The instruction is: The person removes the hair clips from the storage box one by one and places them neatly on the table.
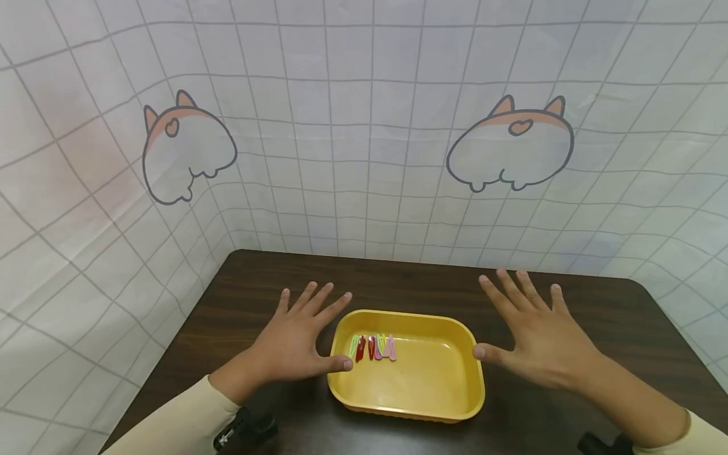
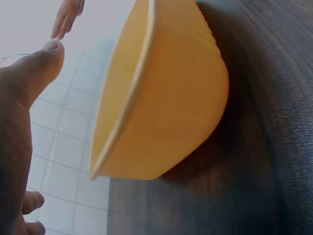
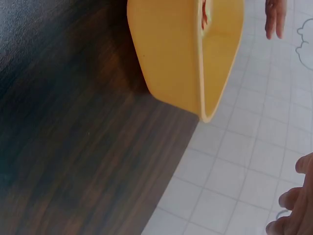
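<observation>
A yellow plastic tray with rounded corners sits on the dark table. Along its left part lies a row of several small hair clips: a green one, red ones, and pink ones among them. My left hand is spread beside the tray's left side, its thumb overlapping the rim in the head view. On the other side my right hand is spread too, thumb tip right at the tray's right rim. Neither hand holds anything. Both wrist views show the tray's outer wall from the side.
The dark wood-grain table has rounded far corners. Behind and beside it hangs a white grid-patterned curtain with cartoon animal prints. Dark wrist devices show below both forearms.
</observation>
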The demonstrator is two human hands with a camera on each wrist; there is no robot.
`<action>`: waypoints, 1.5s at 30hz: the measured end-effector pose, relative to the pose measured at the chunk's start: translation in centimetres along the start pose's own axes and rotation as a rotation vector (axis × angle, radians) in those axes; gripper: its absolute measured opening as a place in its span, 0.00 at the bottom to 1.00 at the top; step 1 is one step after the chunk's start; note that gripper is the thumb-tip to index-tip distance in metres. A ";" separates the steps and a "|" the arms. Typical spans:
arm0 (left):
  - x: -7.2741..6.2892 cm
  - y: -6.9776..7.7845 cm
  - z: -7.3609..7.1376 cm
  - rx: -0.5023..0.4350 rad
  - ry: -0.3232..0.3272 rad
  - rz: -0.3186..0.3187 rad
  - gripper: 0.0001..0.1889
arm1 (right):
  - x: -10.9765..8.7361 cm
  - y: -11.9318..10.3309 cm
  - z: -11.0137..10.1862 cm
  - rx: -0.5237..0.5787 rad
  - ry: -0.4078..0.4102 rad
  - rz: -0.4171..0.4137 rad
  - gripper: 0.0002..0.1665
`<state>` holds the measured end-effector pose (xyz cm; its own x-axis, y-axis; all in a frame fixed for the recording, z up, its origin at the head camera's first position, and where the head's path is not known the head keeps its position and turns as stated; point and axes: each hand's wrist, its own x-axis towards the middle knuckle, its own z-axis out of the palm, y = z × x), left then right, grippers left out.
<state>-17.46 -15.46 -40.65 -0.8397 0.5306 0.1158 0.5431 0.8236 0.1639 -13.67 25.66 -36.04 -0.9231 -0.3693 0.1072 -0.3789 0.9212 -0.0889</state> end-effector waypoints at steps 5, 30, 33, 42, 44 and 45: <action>-0.5 -0.2 0.5 -0.053 -0.009 0.000 0.57 | 0.0 -0.5 0.6 0.005 -0.006 -0.019 0.62; -1.8 -1.6 3.8 -0.500 -0.117 -0.049 0.48 | 0.3 -1.5 2.5 0.048 -0.010 -0.066 0.58; -1.8 -1.7 4.0 -0.527 -0.122 -0.049 0.48 | 0.4 -1.5 2.7 0.051 -0.014 -0.065 0.58; -1.8 -2.0 4.6 -0.603 -0.133 -0.016 0.48 | 0.6 -1.7 2.8 0.078 -0.007 -0.078 0.58; -1.8 -2.1 4.7 -0.613 -0.139 -0.026 0.48 | 0.7 -1.9 2.9 0.089 -0.005 -0.086 0.57; -1.8 -2.1 4.8 -0.616 -0.142 -0.033 0.48 | 0.8 -2.0 2.9 0.093 -0.003 -0.089 0.56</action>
<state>-17.11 -17.16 -45.87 -0.8259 0.5633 -0.0228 0.3868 0.5956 0.7041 -13.86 23.19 -38.64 -0.8855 -0.4498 0.1161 -0.4640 0.8693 -0.1707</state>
